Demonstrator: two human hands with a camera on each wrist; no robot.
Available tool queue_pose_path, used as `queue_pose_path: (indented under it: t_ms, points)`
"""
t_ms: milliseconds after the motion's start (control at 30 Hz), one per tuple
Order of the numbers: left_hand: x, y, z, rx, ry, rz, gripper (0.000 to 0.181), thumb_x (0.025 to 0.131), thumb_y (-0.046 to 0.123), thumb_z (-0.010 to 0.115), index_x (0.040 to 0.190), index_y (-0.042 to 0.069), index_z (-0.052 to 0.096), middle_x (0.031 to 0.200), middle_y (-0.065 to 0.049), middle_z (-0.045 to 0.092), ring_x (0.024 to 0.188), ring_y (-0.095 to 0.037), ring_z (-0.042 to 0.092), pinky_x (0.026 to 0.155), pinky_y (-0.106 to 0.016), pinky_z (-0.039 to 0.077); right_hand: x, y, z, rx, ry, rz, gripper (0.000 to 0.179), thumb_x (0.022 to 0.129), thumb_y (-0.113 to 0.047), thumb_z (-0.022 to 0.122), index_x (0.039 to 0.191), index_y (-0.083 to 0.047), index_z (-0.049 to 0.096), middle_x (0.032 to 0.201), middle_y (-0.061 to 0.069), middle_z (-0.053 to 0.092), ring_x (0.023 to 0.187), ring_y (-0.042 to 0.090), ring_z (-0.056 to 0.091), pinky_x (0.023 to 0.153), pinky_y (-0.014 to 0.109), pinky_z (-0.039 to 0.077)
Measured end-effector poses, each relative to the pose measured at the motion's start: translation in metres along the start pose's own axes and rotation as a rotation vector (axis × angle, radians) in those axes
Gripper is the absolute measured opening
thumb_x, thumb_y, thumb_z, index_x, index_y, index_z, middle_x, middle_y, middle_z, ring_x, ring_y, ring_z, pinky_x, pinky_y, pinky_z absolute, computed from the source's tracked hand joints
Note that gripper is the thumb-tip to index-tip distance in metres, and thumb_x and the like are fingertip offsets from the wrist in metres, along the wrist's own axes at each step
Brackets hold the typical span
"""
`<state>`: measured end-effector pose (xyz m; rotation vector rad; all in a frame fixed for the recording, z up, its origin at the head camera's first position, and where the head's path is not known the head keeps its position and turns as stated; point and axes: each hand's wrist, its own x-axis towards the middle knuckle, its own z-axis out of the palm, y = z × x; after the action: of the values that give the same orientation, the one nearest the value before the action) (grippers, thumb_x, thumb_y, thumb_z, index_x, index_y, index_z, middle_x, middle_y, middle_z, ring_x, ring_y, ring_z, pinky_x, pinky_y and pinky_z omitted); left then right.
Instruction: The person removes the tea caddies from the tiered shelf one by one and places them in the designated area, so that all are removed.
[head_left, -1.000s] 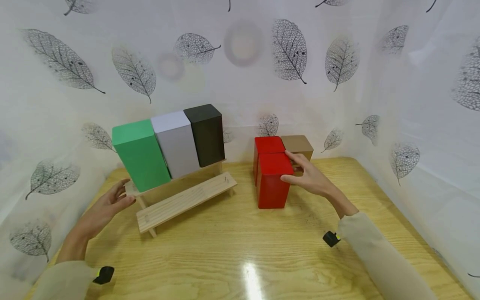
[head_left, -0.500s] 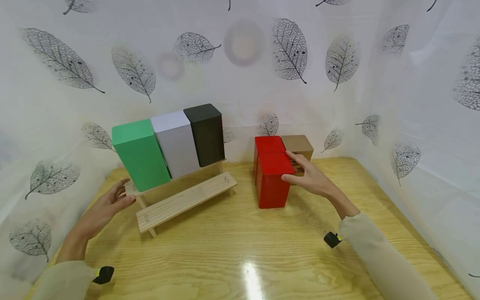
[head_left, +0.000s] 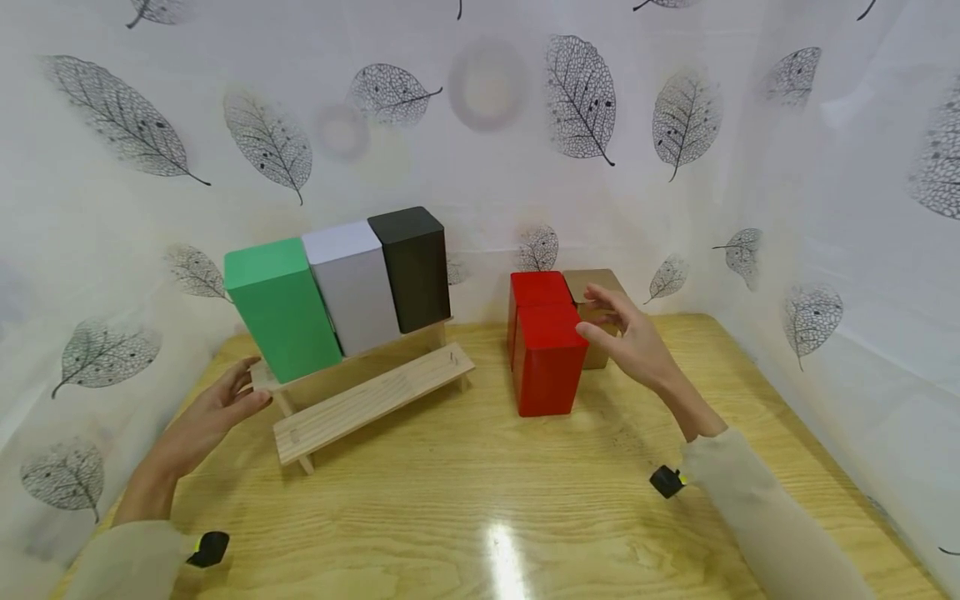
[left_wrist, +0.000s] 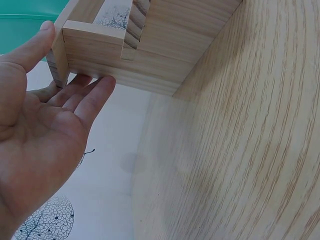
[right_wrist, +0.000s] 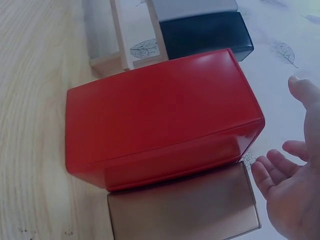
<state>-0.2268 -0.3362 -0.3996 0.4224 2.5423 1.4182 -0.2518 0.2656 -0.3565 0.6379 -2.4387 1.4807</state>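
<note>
A two-step wooden stand [head_left: 375, 404] carries a green box [head_left: 285, 317], a white box [head_left: 358, 292] and a black box [head_left: 414, 275] on its upper step. My left hand [head_left: 198, 429] grips the stand's left end; in the left wrist view its thumb lies at the board's edge and the fingers reach beneath. To the right, a front red box [head_left: 549, 371] stands before a rear red box [head_left: 538, 287], with a brown box [head_left: 592, 282] beside them. My right hand [head_left: 637, 346], fingers spread and relaxed, hovers just right of the front red box and holds nothing.
The stand's lower step bears no box. Wood-grain tabletop [head_left: 420, 500] stretches in front of the stand and boxes. A white leaf-patterned sheet [head_left: 480, 167] hangs behind and at both sides.
My right hand has let go of the front red box and shifted slightly right, its fingers loosening. The left hand and the boxes stay where they were.
</note>
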Motion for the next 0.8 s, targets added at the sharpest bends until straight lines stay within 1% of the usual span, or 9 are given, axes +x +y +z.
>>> queue_pose_path:
  t_ms: [67, 133, 200, 233, 300, 367, 467, 667, 800]
  points:
    - [0.000, 0.000, 0.000, 0.002, -0.001, -0.003, 0.077, 0.113, 0.029, 0.045, 0.166, 0.009, -0.007, 0.165, -0.036, 0.007, 0.144, -0.056, 0.025, 0.093, -0.015, 0.043, 0.001, -0.003, -0.001, 0.001, 0.016, -0.017, 0.063, 0.103, -0.014, 0.066, 0.158, -0.002, 0.039, 0.148, 0.017, 0.050, 0.124, 0.038, 0.056, 0.101, 0.020, 0.046]
    - [-0.001, 0.001, 0.000, 0.009, -0.001, -0.009, 0.077, 0.113, 0.030, 0.045, 0.166, 0.010, -0.007, 0.165, -0.035, 0.007, 0.144, -0.056, 0.025, 0.096, -0.020, 0.044, 0.003, -0.006, -0.001, 0.003, 0.019, -0.027, 0.061, 0.103, -0.015, 0.066, 0.158, -0.004, 0.040, 0.147, 0.016, 0.051, 0.124, 0.037, 0.056, 0.100, 0.017, 0.045]
    - [-0.001, 0.001, 0.000, 0.016, -0.001, -0.012, 0.077, 0.113, 0.030, 0.045, 0.166, 0.010, -0.007, 0.165, -0.035, 0.006, 0.145, -0.056, 0.025, 0.104, -0.036, 0.045, 0.006, -0.010, -0.002, 0.010, 0.014, -0.028, 0.061, 0.104, -0.016, 0.065, 0.158, -0.005, 0.041, 0.146, 0.015, 0.052, 0.125, 0.036, 0.056, 0.101, 0.017, 0.045]
    - [-0.001, 0.001, 0.000, 0.021, 0.001, -0.016, 0.077, 0.113, 0.031, 0.045, 0.166, 0.010, -0.007, 0.166, -0.034, 0.007, 0.145, -0.055, 0.026, 0.105, -0.038, 0.044, 0.007, -0.012, -0.002, 0.014, 0.009, -0.028, 0.061, 0.104, -0.016, 0.065, 0.158, -0.005, 0.040, 0.147, 0.016, 0.051, 0.126, 0.037, 0.055, 0.102, 0.017, 0.044]
    - [-0.001, 0.001, 0.000, 0.018, 0.001, -0.016, 0.077, 0.113, 0.031, 0.045, 0.166, 0.009, -0.007, 0.166, -0.035, 0.006, 0.145, -0.056, 0.025, 0.109, -0.058, 0.038, 0.011, -0.017, -0.003, 0.028, -0.001, -0.026, 0.060, 0.104, -0.016, 0.064, 0.158, -0.004, 0.040, 0.147, 0.017, 0.051, 0.128, 0.039, 0.054, 0.103, 0.018, 0.044]
    - [-0.001, 0.002, 0.000, 0.012, 0.001, -0.015, 0.078, 0.113, 0.031, 0.045, 0.166, 0.008, -0.007, 0.165, -0.035, 0.005, 0.145, -0.056, 0.024, 0.106, -0.073, 0.028, 0.015, -0.022, -0.003, 0.041, -0.014, -0.021, 0.060, 0.104, -0.016, 0.064, 0.158, -0.004, 0.041, 0.147, 0.019, 0.051, 0.128, 0.039, 0.054, 0.103, 0.018, 0.044]
    - [0.000, 0.001, 0.000, 0.004, 0.002, -0.014, 0.078, 0.113, 0.031, 0.044, 0.165, 0.006, -0.008, 0.165, -0.036, 0.005, 0.145, -0.057, 0.024, 0.106, -0.076, 0.025, 0.022, -0.030, -0.003, 0.054, -0.043, 0.001, 0.061, 0.104, -0.019, 0.065, 0.158, -0.005, 0.042, 0.145, 0.022, 0.051, 0.127, 0.038, 0.054, 0.101, 0.019, 0.046]
    - [0.001, 0.000, -0.001, 0.013, -0.001, -0.016, 0.078, 0.113, 0.030, 0.045, 0.166, 0.008, -0.008, 0.165, -0.035, 0.006, 0.145, -0.056, 0.026, 0.107, -0.066, 0.035, 0.036, -0.045, -0.002, 0.031, -0.130, 0.046, 0.061, 0.103, -0.023, 0.065, 0.158, -0.009, 0.043, 0.150, 0.017, 0.051, 0.129, 0.032, 0.055, 0.099, 0.023, 0.049]
    - [0.001, 0.001, -0.001, 0.002, -0.002, -0.013, 0.078, 0.113, 0.030, 0.045, 0.166, 0.009, -0.008, 0.165, -0.036, 0.005, 0.145, -0.057, 0.024, 0.108, -0.071, 0.031, 0.046, -0.056, 0.002, 0.045, -0.173, 0.060, 0.059, 0.103, -0.023, 0.066, 0.156, -0.009, 0.046, 0.147, 0.016, 0.055, 0.129, 0.030, 0.055, 0.099, 0.029, 0.051]
